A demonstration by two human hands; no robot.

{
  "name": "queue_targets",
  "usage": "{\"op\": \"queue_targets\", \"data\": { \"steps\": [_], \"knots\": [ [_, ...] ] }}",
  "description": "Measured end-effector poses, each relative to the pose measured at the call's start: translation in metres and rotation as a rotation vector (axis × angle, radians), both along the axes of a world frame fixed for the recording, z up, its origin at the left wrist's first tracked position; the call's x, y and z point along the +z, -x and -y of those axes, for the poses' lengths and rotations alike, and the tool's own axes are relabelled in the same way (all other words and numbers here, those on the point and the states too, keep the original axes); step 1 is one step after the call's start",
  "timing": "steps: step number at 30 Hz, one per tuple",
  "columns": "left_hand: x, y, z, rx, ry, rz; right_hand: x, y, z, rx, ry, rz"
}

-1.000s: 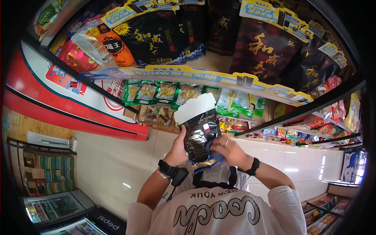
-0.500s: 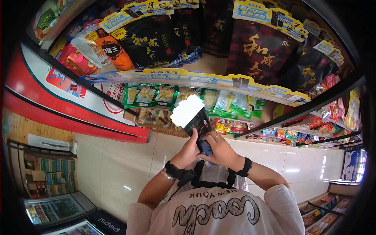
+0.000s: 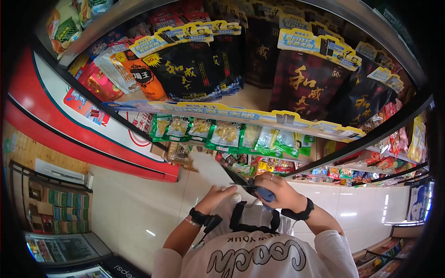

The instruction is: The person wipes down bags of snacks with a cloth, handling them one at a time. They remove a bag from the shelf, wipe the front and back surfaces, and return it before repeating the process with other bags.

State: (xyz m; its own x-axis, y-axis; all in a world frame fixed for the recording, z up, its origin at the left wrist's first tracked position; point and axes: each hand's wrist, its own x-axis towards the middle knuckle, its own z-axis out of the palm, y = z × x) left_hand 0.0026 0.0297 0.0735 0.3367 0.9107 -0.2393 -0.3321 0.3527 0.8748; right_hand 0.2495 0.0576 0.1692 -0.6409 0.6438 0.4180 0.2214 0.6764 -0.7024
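Observation:
A dark package with a white card top (image 3: 211, 170) is held in front of my chest, tilted up toward the left and blurred by motion. My left hand (image 3: 215, 196) has its fingers closed on the package's lower left edge. Wrapped round a bunched dark blue cloth (image 3: 265, 194), my right hand (image 3: 282, 193) sits at the package's lower right side. Beyond both hands hang green snack bags (image 3: 225, 134) on the lower shelf.
Black pouches (image 3: 187, 72) and dark red pouches (image 3: 308, 85) stand on the upper shelf behind a printed edge strip (image 3: 232, 112). A black shelf post (image 3: 361, 139) slants at the right. A red and white cabinet (image 3: 92, 134) is at the left.
The package has tilted further left and lowered. My right hand has moved right and down with the cloth, and my hands are farther apart. The shelves appear slightly lower in view.

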Motion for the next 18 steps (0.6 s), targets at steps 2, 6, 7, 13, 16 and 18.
{"op": "queue_targets", "data": {
  "steps": [2, 6, 7, 13, 16, 18],
  "knots": [
    [0.003, 0.007, -0.006, -0.037, -0.031, -0.050, 0.019, -0.001, 0.001, -0.042, -0.003, -0.054],
    [0.043, 0.015, -0.014, 0.027, -0.160, -0.055, 0.042, 0.000, -0.004, -0.201, -0.100, -0.143],
    [0.058, 0.014, -0.017, 0.072, -0.207, -0.024, 0.045, 0.000, -0.007, -0.235, -0.142, -0.148],
    [0.131, 0.030, -0.036, 0.281, -0.358, -0.140, 0.065, 0.005, -0.021, -0.348, -0.286, -0.191],
    [0.171, 0.034, -0.056, 0.458, -0.477, -0.074, 0.072, 0.003, -0.024, -0.394, -0.272, -0.192],
    [0.209, 0.027, -0.071, 0.581, -0.555, -0.027, 0.071, 0.000, -0.025, -0.412, -0.258, -0.184]
  ]
}}
